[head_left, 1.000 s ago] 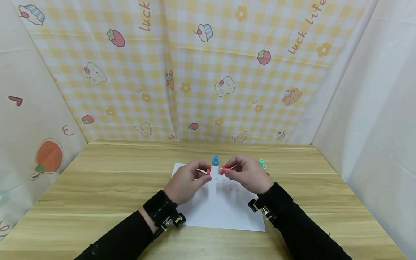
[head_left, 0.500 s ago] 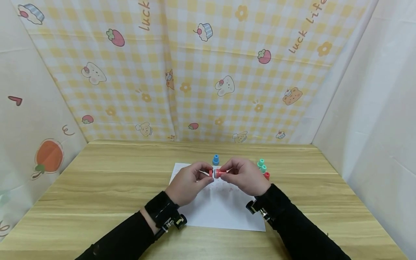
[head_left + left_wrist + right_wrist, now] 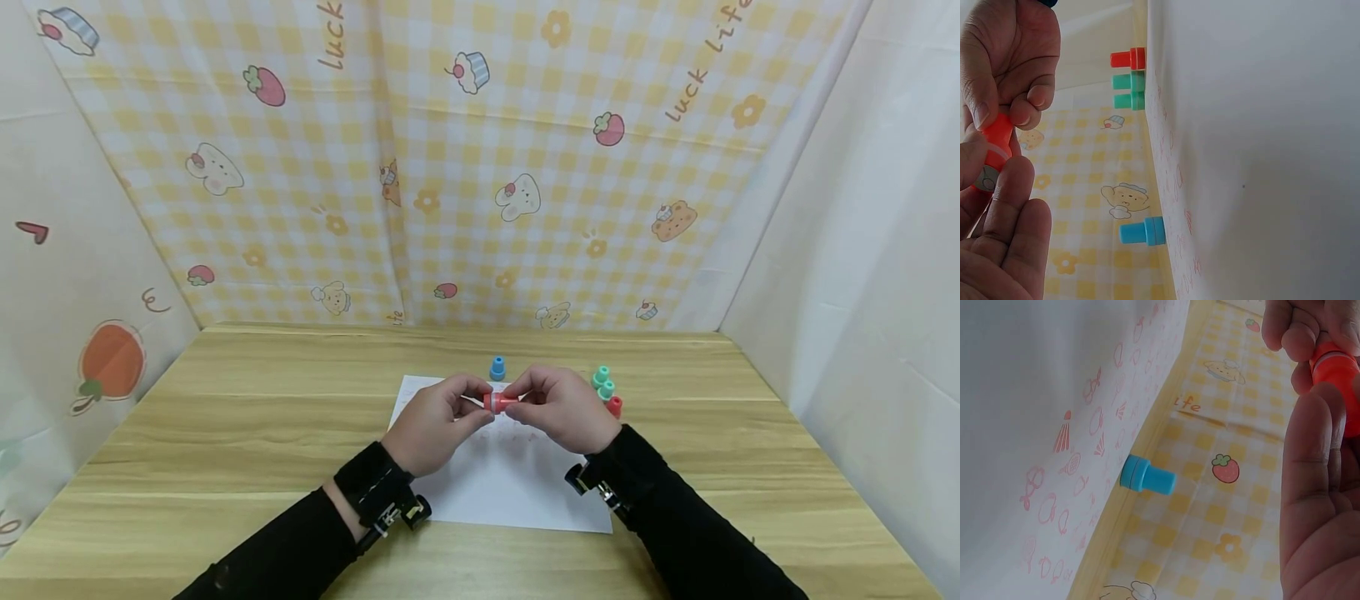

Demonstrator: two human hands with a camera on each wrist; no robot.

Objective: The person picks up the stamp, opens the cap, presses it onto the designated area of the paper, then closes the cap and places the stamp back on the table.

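Above the upper part of the white paper [image 3: 517,492], both hands hold one small red stamp [image 3: 501,402], which lies sideways. My left hand [image 3: 427,427] pinches its cap end between thumb and fingers. From the other side my right hand [image 3: 573,412] grips the narrower handle end. Cap and body meet, with a pale band on the red stamp [image 3: 997,145] in the left wrist view; whether the cap is fully seated cannot be told. Fingers hide much of it. Small red and pink prints [image 3: 1096,422] of shuttlecocks, rackets and other shapes cover part of the sheet.
A blue stamp [image 3: 498,368] stands upright at the paper's far edge. To the right, behind my right hand, are two green stamps [image 3: 602,377] and another red stamp [image 3: 614,406]. The wooden table [image 3: 262,417] ends at a yellow checked cloth [image 3: 465,208].
My right hand has moved left, bringing the red stamp's body against the cap in my left hand. The gap between them has closed. The left hand has shifted only slightly.
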